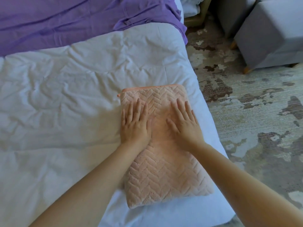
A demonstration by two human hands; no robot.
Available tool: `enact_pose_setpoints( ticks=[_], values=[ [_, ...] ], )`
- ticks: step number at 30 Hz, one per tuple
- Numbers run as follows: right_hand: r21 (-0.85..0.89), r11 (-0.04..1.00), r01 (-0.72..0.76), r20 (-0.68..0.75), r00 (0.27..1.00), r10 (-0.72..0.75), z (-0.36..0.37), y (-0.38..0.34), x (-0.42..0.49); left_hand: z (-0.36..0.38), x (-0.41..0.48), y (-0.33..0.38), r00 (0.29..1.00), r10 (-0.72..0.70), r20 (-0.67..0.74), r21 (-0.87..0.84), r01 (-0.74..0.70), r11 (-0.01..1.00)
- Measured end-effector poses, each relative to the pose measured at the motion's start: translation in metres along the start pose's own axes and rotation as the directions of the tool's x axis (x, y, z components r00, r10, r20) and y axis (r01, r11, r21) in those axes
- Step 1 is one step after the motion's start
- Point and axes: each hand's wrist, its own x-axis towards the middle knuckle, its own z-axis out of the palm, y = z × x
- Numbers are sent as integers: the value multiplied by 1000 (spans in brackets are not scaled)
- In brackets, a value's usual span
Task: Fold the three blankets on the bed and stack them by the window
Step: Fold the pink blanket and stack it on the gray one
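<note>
your left hand (134,126) and right hand (185,126) press flat, fingers straight, on the folded blanket (164,161) — soft, light, floppy — lift it from under both long edges.

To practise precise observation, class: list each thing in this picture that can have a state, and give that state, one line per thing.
peach blanket: folded into a rectangle, lying flat.
purple blanket: unfolded, rumpled.
white comforter: spread out, wrinkled.
left hand: open, pressing flat on the peach blanket.
right hand: open, flat on the same blanket.
</note>
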Motion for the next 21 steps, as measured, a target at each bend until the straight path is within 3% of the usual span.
enact_pose_setpoints(
  ticks=[5,9,21],
  values=[
    [-5,1000,1,37,999,-1,-7,-4,-62,-26,-69,23,994,88,59,-64,-84,994],
    [-52,998,41,38,999,-39,2,3,-86,-12,-98,25,993,43,111,10,-44,999],
    [-162,986,49,-27,998,-54,61,29,-85,58,-103,13,998,47,-50,44,-45,998]
  ],
)
